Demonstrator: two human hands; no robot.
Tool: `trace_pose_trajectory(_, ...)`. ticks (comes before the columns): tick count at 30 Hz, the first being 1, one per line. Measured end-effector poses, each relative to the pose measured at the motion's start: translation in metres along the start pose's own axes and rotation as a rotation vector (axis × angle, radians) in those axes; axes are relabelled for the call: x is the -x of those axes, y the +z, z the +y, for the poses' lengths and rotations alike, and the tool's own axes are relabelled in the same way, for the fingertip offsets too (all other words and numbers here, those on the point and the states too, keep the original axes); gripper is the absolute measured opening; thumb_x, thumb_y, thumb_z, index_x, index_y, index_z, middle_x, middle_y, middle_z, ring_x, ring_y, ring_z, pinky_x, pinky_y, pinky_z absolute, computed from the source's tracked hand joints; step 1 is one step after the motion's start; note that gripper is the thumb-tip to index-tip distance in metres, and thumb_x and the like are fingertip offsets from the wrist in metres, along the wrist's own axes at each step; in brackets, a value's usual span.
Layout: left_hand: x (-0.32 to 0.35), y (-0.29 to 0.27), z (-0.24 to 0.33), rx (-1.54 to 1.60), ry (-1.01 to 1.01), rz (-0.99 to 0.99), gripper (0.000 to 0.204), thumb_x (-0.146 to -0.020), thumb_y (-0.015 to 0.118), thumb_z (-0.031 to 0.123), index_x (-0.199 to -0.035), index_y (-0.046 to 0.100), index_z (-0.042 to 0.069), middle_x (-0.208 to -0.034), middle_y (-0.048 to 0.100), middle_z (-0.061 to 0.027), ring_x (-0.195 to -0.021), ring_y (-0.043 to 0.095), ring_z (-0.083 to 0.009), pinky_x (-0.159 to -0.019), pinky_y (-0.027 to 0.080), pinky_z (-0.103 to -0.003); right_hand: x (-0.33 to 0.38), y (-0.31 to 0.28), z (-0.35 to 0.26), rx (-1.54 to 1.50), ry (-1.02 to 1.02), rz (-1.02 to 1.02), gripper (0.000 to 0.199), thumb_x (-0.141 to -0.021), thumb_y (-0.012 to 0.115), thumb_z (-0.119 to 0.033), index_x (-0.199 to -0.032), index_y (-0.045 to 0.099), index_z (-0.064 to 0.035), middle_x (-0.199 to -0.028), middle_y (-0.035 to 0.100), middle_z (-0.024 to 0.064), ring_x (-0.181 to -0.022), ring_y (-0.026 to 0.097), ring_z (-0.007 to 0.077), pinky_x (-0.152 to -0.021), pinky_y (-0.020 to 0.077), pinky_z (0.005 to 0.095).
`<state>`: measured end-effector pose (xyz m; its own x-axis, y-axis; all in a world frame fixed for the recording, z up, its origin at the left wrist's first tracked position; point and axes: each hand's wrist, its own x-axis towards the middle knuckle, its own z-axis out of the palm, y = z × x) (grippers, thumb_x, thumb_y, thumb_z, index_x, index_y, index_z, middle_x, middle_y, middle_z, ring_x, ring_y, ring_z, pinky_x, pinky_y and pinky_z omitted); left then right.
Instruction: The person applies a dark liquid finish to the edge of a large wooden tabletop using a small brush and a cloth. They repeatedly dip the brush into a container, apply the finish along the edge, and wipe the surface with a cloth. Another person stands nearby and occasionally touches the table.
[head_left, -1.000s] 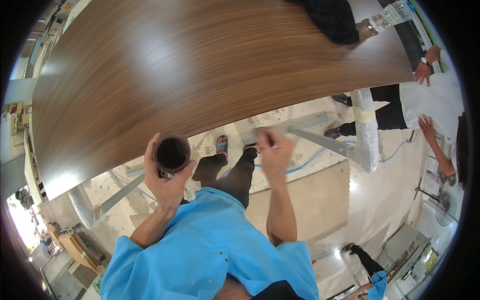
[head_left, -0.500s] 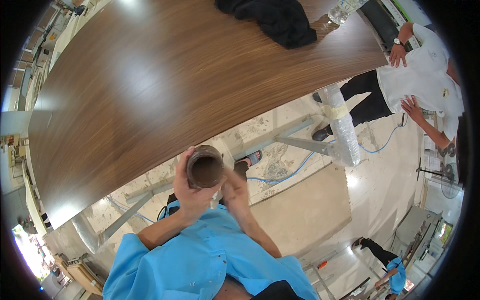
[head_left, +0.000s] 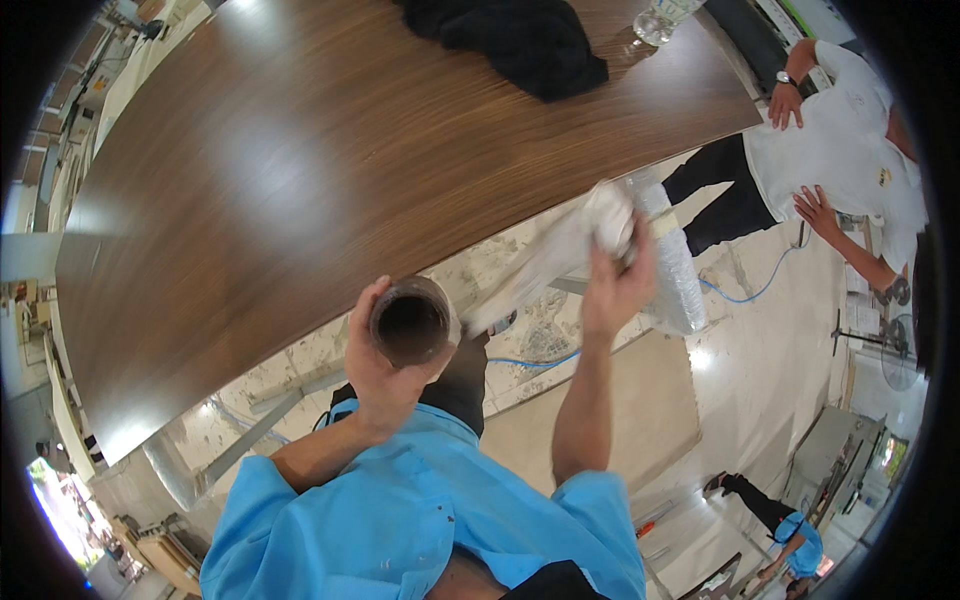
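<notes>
Left hand [head_left: 385, 365] wraps a dark cylindrical container [head_left: 412, 322], open mouth facing up toward the camera, inside dark — contents not readable. Grip is clenched around the container's side, fingers curled on its left wall, thumb side hidden. Container sits in the air just off the near edge of the counter [head_left: 300, 180], over the floor, not resting on anything. Right hand [head_left: 615, 285] is raised higher and further right, closed on a crumpled white cloth [head_left: 585, 235]; the cloth is motion-blurred, a loose tail trails down-left toward the container but I cannot tell if it touches the rim. Hands are apart, container between them and the person's chest. Both forearms come up from blue short sleeves at the lower edge. Counter is a large wood-grain slab, dark brown, glossy with glare patches. On its far end lies a black garment [head_left: 520, 45], bunched, and just beside it at the far edge a clear plastic bottle [head_left: 660, 20]. Under the counter a leg wrapped in clear film [head_left: 675, 270] stands just behind the right hand. Another person in a white shirt [head_left: 850, 150] stands at the counter's right corner — one hand on the edge, the other hanging free. Floor below is pale, stained, with a blue cable [head_left: 740, 290] running across it.
</notes>
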<state>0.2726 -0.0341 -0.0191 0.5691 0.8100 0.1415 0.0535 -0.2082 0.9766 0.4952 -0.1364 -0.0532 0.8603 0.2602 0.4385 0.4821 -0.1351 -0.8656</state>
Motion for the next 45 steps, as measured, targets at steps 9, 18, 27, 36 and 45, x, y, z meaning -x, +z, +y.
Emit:
trace_pose_trajectory(9, 0.004, -0.048, -0.001, -0.060, 0.045, 0.077, 0.095, -0.064, 0.087, 0.000, -0.143, 0.032, 0.002, -0.132, 0.050, -0.0137, -0.118, 0.055, -0.0213, -0.100, 0.046, -0.033, -0.024, 0.049, 0.007, 0.248, -0.275, -0.385, 0.052, -0.072, 0.067, -0.004, -0.124, 0.062, -0.0076, -0.119, 0.065, 0.0130, -0.115, 0.057, 0.0338, -0.104, 0.0414, 0.0435)
trace_pose_trajectory(18, 0.023, -0.107, 0.019, -0.191, 0.086, 0.001, 0.116, -0.058, 0.095, 0.026, -0.145, 0.023, -0.002, -0.142, 0.037, -0.0216, -0.129, 0.045, -0.0308, -0.106, 0.043, -0.040, 0.160, 0.133, -0.107, -0.755, 0.334, -0.964, 0.050, -0.077, 0.065, -0.008, -0.126, 0.056, -0.0023, -0.123, 0.058, 0.0179, -0.123, 0.052, 0.0351, -0.108, 0.0370, 0.0480)
trace_pose_trajectory(27, 0.026, -0.100, 0.030, -0.204, -0.060, 0.060, 0.109, -0.062, 0.092, 0.034, -0.144, 0.029, -0.002, -0.141, 0.040, -0.0164, -0.125, 0.047, -0.0264, -0.103, 0.042, -0.038, 0.139, 0.122, -0.081, -0.271, -0.219, -0.883, 0.036, -0.082, 0.063, -0.013, -0.117, 0.062, -0.0026, -0.125, 0.059, 0.0165, -0.121, 0.053, 0.0326, -0.107, 0.0376, 0.0479)
trace_pose_trajectory(36, 0.013, -0.092, 0.027, -0.280, 0.148, 0.013, 0.101, -0.061, 0.093, 0.014, -0.141, 0.034, 0.000, -0.134, 0.049, -0.0165, -0.116, 0.058, -0.0237, -0.097, 0.049, -0.034, -0.069, -0.005, 0.051, 0.600, -0.281, -0.136, 0.060, -0.070, 0.065, 0.009, -0.127, 0.060, -0.0094, -0.126, 0.062, 0.0126, -0.116, 0.059, 0.0305, -0.094, 0.0495, 0.0373)
trace_pose_trajectory(45, 0.020, -0.111, 0.018, -0.287, 0.066, 0.135, 0.101, -0.058, 0.092, 0.009, -0.141, 0.035, -0.001, -0.139, 0.046, -0.0153, -0.116, 0.057, -0.0241, -0.098, 0.048, -0.033, -0.002, 0.047, 0.016, 0.426, -0.412, -0.297, 0.059, -0.069, 0.060, 0.010, -0.126, 0.060, -0.0043, -0.126, 0.062, 0.0135, -0.112, 0.060, 0.0336, -0.097, 0.0473, 0.0411)
